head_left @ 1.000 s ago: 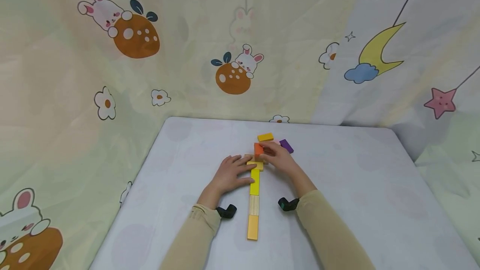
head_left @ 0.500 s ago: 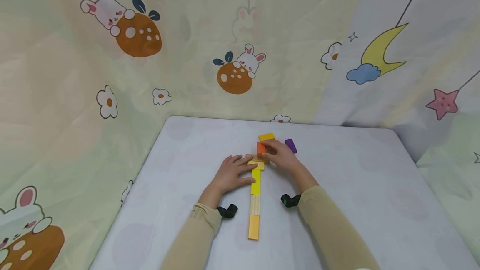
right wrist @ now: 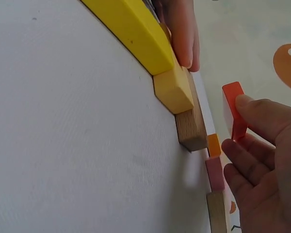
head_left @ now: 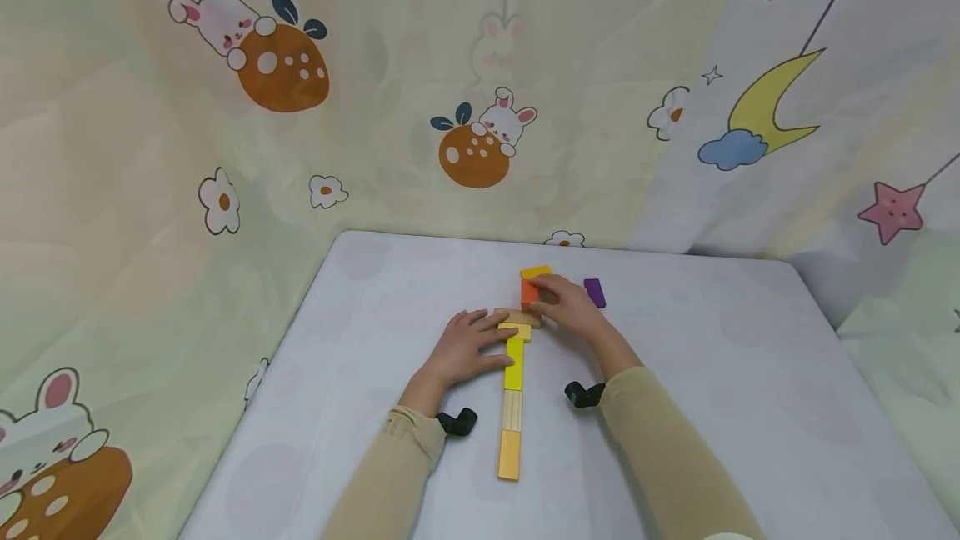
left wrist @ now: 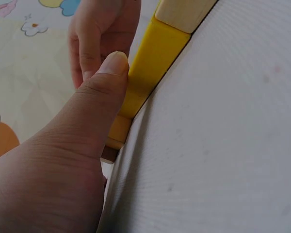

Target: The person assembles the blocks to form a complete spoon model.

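Note:
My right hand (head_left: 572,307) pinches an orange-red block (right wrist: 235,109) between thumb and fingers, just beyond the brown wooden block (right wrist: 192,127). In the right wrist view the held block appears raised off the table. My left hand (head_left: 467,348) lies along the left of a row of blocks, fingers spread and fairly straight. Its fingertips touch the pale yellow block (head_left: 515,332) and its thumb (left wrist: 106,82) the bright yellow block (left wrist: 155,63). Nearer in the row lie a light wood block (head_left: 512,411) and an orange-yellow block (head_left: 509,454).
Behind the held block lies a yellow-orange block (head_left: 536,272), and right of it a purple block (head_left: 595,292). The right wrist view also shows a pink block (right wrist: 215,174) and a wood-coloured block (right wrist: 217,211). A printed cloth (head_left: 375,107) hangs behind the white table (head_left: 712,407).
My right hand has moved slightly away and to the right with the orange-red block. The purple block has shifted right and turned. My left hand stays on the row.

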`<action>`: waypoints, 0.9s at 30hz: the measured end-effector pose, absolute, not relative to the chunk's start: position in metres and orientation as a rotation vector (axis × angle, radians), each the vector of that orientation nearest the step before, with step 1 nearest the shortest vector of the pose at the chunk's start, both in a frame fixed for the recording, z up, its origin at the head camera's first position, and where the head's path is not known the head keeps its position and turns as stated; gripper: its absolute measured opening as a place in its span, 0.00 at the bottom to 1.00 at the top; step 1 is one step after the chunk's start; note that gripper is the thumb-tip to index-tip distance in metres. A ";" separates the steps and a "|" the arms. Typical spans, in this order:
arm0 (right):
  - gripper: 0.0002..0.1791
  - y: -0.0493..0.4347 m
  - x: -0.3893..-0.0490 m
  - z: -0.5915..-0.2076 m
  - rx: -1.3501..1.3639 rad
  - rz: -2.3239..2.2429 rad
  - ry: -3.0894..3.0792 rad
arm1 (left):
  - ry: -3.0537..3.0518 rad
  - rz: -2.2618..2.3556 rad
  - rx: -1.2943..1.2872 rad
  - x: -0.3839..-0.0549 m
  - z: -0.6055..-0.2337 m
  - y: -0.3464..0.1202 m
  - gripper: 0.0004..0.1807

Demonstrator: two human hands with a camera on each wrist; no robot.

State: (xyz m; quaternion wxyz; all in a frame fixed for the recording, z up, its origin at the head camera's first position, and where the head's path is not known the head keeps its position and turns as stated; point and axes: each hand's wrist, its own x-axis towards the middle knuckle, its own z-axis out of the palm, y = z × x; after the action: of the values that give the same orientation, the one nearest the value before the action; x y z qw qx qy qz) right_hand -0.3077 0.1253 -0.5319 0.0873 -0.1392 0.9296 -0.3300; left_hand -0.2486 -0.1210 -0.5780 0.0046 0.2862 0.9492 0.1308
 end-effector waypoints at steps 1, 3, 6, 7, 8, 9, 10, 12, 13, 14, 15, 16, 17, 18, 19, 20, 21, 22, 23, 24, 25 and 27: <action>0.31 0.123 -0.308 -0.532 -0.419 -0.989 2.766 | 2.972 0.407 0.892 -0.249 -0.578 -0.121 0.34; 0.31 0.119 -0.310 -0.532 -0.435 -1.015 2.751 | 2.972 0.416 0.892 -0.248 -0.578 -0.121 0.34; 0.31 0.111 -0.312 -0.533 -0.446 -1.039 2.737 | 2.977 0.425 0.903 -0.248 -0.578 -0.122 0.34; 0.31 0.108 -0.313 -0.533 -0.449 -1.042 2.737 | 2.980 0.429 0.909 -0.248 -0.578 -0.122 0.34; 0.31 0.106 -0.313 -0.533 -0.447 -1.051 2.736 | 2.984 0.430 0.913 -0.248 -0.579 -0.122 0.34; 0.31 0.103 -0.314 -0.534 -0.440 -1.051 2.738 | 2.987 0.432 0.916 -0.248 -0.579 -0.122 0.34; 0.31 0.101 -0.314 -0.534 -0.437 -1.046 2.740 | 2.989 0.433 0.918 -0.248 -0.579 -0.122 0.34; 0.30 0.097 -0.314 -0.534 -0.421 -1.039 2.744 | 2.994 0.438 0.920 -0.248 -0.579 -0.122 0.33; 0.30 0.095 -0.314 -0.534 -0.411 -1.041 2.741 | 2.992 0.443 0.918 -0.247 -0.578 -0.122 0.33; 0.29 0.092 -0.314 -0.534 -0.404 -1.043 2.739 | 2.989 0.444 0.912 -0.247 -0.578 -0.122 0.34; 0.29 0.090 -0.315 -0.534 -0.403 -1.035 2.742 | 2.986 0.444 0.907 -0.247 -0.578 -0.122 0.34; 0.29 0.088 -0.315 -0.535 -0.405 -1.028 2.744 | 2.984 0.443 0.902 -0.247 -0.577 -0.122 0.34; 0.29 0.086 -0.315 -0.535 -0.400 -1.024 2.748 | 2.982 0.439 0.897 -0.246 -0.577 -0.121 0.34; 0.29 0.084 -0.316 -0.536 -0.398 -1.018 2.753 | 2.981 0.440 0.894 -0.246 -0.577 -0.121 0.34; 0.29 0.083 -0.316 -0.537 -0.396 -1.018 2.756 | 2.981 0.437 0.892 -0.246 -0.577 -0.121 0.34; 0.29 0.081 -0.317 -0.538 -0.392 -1.014 2.761 | 2.983 0.434 0.891 -0.246 -0.577 -0.121 0.34; 0.29 0.080 -0.318 -0.539 -0.388 -1.015 2.764 | 2.986 0.435 0.893 -0.247 -0.577 -0.121 0.34; 0.28 0.078 -0.319 -0.540 -0.382 -1.020 2.761 | 2.988 0.440 0.895 -0.247 -0.577 -0.121 0.34; 0.28 0.077 -0.319 -0.541 -0.376 -1.021 2.759 | 2.988 0.444 0.895 -0.247 -0.578 -0.122 0.34; 0.28 0.076 -0.320 -0.541 -0.371 -1.025 2.753 | 2.987 0.447 0.896 -0.247 -0.578 -0.122 0.34; 0.28 0.075 -0.321 -0.542 -0.369 -1.023 2.748 | 2.986 0.447 0.895 -0.247 -0.578 -0.122 0.34; 0.28 0.073 -0.323 -0.542 -0.364 -1.015 2.734 | 2.982 0.454 0.893 -0.248 -0.579 -0.122 0.34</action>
State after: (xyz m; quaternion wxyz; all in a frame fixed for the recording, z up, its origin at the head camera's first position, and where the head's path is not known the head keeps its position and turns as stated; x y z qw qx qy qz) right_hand -0.3225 0.0734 -0.5418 0.1012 -0.1231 0.9255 -0.3437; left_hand -0.2480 -0.1224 -0.5785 -0.0020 0.2840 0.9479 0.1443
